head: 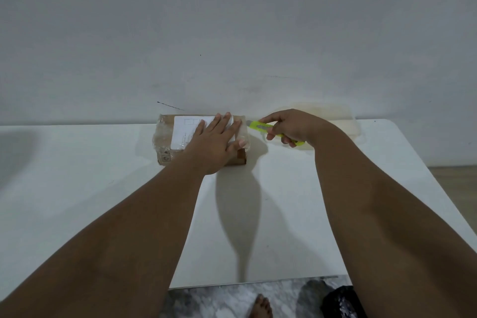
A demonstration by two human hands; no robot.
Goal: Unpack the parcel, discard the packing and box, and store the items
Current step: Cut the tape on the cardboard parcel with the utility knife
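A small brown cardboard parcel (165, 142), wrapped in clear tape and bearing a white label (184, 131), lies at the far side of the white table (103, 188), against the wall. My left hand (215, 144) rests flat on top of it, fingers spread, pressing down. My right hand (289, 125) grips a lime-green utility knife (260, 126) just right of the parcel. The knife's tip points left at the parcel's upper right edge, touching or nearly touching it.
A pale translucent lidded container (335, 117) sits at the back right of the table, behind my right hand. The table's right edge slants toward a wooden floor (454, 178). Below the near edge are marble flooring, a bare foot (260, 306) and a black bag (340, 302).
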